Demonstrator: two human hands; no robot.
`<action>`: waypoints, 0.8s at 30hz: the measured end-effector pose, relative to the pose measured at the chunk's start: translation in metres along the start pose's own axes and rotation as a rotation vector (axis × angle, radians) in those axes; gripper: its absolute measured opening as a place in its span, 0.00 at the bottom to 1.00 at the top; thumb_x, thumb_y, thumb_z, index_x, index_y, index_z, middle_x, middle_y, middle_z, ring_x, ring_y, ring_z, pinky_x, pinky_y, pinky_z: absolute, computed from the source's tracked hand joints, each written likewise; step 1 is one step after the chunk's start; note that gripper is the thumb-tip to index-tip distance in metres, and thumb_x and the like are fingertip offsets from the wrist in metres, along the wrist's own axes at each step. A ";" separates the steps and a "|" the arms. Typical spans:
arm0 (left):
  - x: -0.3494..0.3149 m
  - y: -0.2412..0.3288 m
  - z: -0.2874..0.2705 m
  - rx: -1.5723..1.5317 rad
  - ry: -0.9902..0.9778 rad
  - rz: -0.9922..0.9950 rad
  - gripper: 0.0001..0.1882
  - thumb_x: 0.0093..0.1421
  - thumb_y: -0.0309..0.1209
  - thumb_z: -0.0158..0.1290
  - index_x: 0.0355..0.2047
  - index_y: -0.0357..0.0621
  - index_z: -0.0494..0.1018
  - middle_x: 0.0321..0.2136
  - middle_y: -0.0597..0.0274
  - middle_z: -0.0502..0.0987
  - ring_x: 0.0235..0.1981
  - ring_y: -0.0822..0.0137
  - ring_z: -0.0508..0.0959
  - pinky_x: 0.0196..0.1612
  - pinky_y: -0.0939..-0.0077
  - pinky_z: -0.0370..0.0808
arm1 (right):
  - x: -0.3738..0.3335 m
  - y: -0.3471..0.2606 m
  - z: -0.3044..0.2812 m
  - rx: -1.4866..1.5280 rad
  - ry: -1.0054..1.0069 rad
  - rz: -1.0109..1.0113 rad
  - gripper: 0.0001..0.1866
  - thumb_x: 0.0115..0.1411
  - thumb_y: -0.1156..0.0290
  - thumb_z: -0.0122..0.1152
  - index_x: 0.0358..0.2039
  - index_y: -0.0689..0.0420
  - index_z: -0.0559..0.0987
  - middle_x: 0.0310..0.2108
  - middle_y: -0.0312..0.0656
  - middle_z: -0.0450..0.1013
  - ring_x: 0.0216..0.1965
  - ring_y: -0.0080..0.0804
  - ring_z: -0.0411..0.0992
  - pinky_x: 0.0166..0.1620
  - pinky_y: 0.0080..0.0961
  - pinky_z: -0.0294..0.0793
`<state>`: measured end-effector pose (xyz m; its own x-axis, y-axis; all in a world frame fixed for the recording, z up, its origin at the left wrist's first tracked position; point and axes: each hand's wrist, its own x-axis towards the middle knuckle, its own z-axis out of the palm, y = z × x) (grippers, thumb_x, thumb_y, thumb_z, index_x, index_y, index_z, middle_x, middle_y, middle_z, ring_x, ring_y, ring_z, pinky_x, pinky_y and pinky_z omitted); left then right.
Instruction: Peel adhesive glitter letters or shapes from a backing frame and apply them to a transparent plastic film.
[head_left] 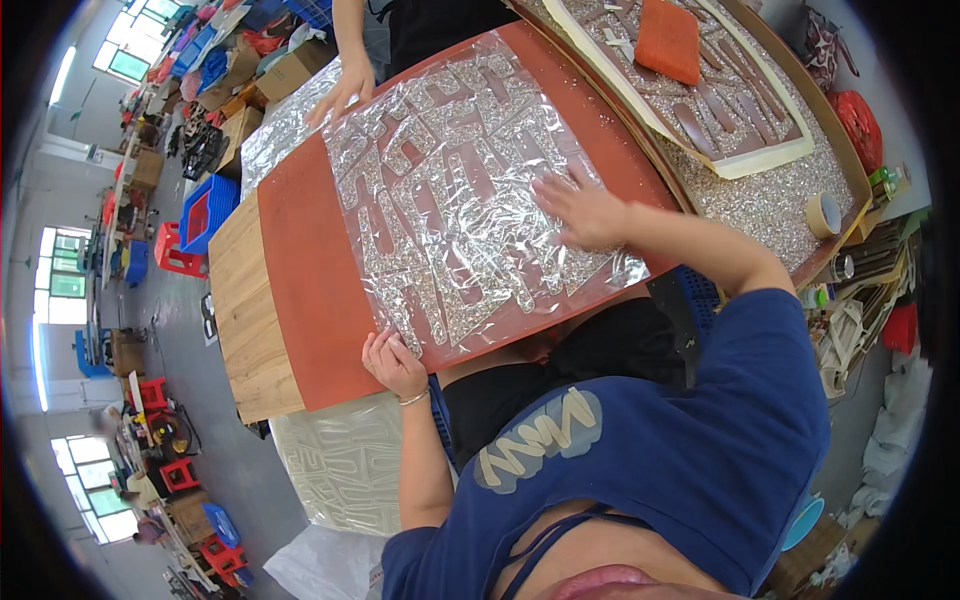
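A clear plastic film lies wrinkled and shiny on a red mat. It carries glittery, silver-speckled pieces with letter-like cut-out shapes. My right hand rests flat on the film's right part, fingers spread and holding nothing. At the near left corner, the fingers of my left hand are closed over the film's edge, beside the mat's rim. Across the mat, a co-worker's hand reaches toward the film's far left corner.
The mat covers a wooden board. At the right, a glitter-filled tray holds a pale frame, an orange block and a tape roll. Blue crates and a red stool stand left; a patterned plastic sheet hangs below.
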<state>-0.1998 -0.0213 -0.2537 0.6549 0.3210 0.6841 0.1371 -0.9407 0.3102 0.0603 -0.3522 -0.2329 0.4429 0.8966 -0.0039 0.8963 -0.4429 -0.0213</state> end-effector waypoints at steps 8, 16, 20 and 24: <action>0.006 -0.001 0.000 0.021 -0.029 -0.043 0.11 0.61 0.28 0.46 0.29 0.37 0.76 0.36 0.54 0.76 0.47 0.51 0.71 0.52 0.60 0.65 | -0.086 -0.080 -0.024 0.229 -0.080 -0.396 0.42 0.56 0.44 0.53 0.63 0.60 0.56 0.65 0.51 0.50 0.68 0.45 0.44 0.67 0.52 0.37; 0.010 0.001 0.005 0.065 -0.031 -0.074 0.09 0.60 0.28 0.48 0.31 0.36 0.75 0.38 0.52 0.75 0.47 0.50 0.71 0.52 0.59 0.65 | -0.090 -0.088 -0.012 0.182 0.052 -0.329 0.34 0.55 0.64 0.56 0.62 0.59 0.59 0.64 0.45 0.54 0.66 0.40 0.50 0.67 0.49 0.40; 0.003 -0.005 0.005 0.116 -0.040 -0.060 0.08 0.59 0.28 0.49 0.32 0.35 0.75 0.39 0.52 0.75 0.47 0.48 0.70 0.53 0.56 0.65 | -0.092 -0.085 -0.003 0.268 0.071 -0.325 0.33 0.56 0.64 0.55 0.61 0.58 0.59 0.64 0.45 0.54 0.66 0.40 0.51 0.66 0.49 0.41; -0.002 -0.006 0.002 0.097 -0.050 -0.082 0.09 0.58 0.28 0.49 0.33 0.35 0.75 0.41 0.51 0.75 0.48 0.48 0.69 0.54 0.55 0.64 | -0.091 -0.084 -0.002 0.257 0.071 -0.351 0.33 0.56 0.63 0.56 0.61 0.58 0.59 0.65 0.45 0.53 0.67 0.40 0.48 0.66 0.49 0.40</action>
<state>-0.2001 -0.0165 -0.2582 0.6745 0.3934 0.6247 0.2608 -0.9186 0.2969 -0.0554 -0.3964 -0.2290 0.1209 0.9858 0.1164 0.9625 -0.0877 -0.2567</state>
